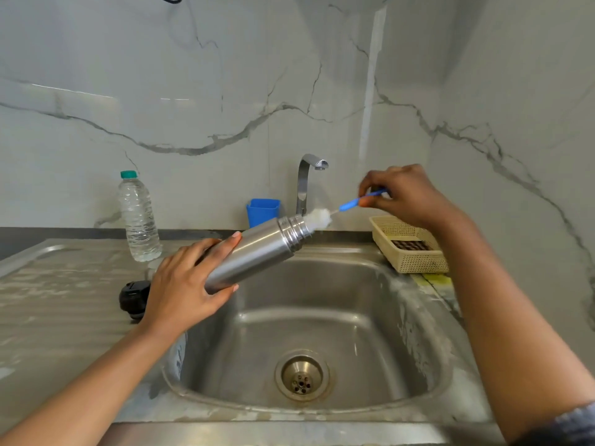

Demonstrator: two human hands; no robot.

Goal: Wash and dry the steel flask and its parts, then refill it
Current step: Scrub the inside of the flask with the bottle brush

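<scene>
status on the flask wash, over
Left hand grips steel flask, tilted over sink. Right hand pinches bottle brush, bristles at flask mouth. Black lid off, on drainboard. Nothing in the way.

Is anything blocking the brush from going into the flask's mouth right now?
Nothing visible does. The brush has its white head right at the open mouth of the flask. The black lid lies apart on the drainboard, beside the left hand gripping the flask.
</scene>
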